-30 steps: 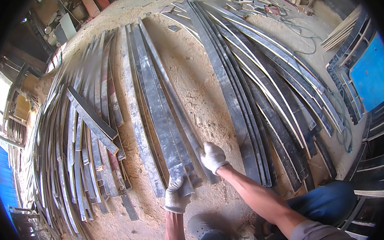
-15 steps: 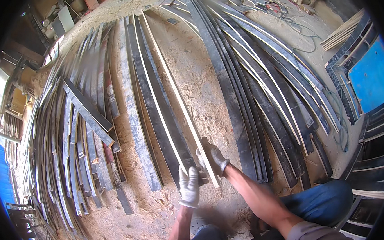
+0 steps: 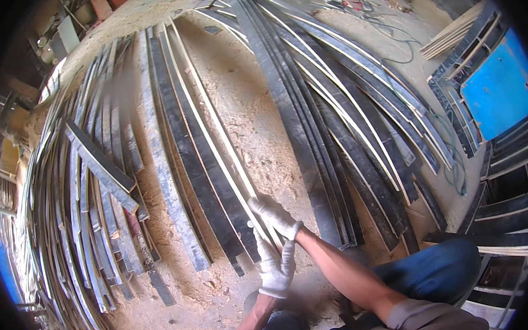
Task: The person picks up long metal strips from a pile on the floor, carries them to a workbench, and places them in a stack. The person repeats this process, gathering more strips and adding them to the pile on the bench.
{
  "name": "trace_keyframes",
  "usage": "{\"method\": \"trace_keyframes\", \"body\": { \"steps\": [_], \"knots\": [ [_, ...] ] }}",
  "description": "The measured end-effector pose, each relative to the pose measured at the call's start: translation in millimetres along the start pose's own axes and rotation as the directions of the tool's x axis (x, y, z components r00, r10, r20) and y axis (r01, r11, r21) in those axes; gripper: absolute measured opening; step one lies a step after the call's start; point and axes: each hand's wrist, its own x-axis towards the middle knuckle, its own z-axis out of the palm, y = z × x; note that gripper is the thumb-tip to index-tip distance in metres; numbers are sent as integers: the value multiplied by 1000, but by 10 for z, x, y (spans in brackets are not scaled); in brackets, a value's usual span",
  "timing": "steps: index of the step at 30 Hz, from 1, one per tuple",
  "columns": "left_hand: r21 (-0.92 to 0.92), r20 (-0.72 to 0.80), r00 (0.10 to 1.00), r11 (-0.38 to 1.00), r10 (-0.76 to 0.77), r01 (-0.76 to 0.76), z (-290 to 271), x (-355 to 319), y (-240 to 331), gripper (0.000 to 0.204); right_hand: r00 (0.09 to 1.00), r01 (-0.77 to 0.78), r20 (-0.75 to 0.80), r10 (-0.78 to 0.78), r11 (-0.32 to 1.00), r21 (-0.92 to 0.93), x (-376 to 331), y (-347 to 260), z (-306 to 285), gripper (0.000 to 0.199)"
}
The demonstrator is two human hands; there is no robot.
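Both my hands wear white gloves. My right hand (image 3: pixel 274 216) grips the near end of a long thin dark plank strip (image 3: pixel 207 123) turned on its pale edge, which runs away from me across the sandy ground. Just below it, my left hand (image 3: pixel 276 269) holds the same strip's near end from underneath. The strip lies beside a small row of similar dark strips (image 3: pixel 172 140) laid flat on the ground to its left.
A large pile of dark strips (image 3: pixel 78 194) fans out on the left. Another long fan of strips (image 3: pixel 338 100) lies on the right. Blue framed panels (image 3: pixel 501 84) and dark frames (image 3: pixel 514 210) stand at the right. Sandy ground (image 3: pixel 254 111) lies between the piles.
My hands have tipped the strip from flat onto its edge and shifted it rightward. Both hands moved right and now sit closer together on its near end.
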Motion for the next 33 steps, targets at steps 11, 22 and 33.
{"method": "trace_keyframes", "body": {
  "steps": [11, 22, 33],
  "knots": [
    [-362, 115, 827, 753, -550, 550, 172, -334, -129, 120, 987, 115, -95, -126, 987, -115, -222, 220, -263, 53],
    [-280, 124, 696, 648, -707, 708, -62, -208, -502, 49, 741, -593, -544, -393, -4, -805, -204, -41, -1232, 109],
    [-425, 263, 726, 599, -635, 679, 1, -214, -368, 27, 970, 91, -215, -117, 988, -128, -504, -312, -766, 57]
  ]
}}
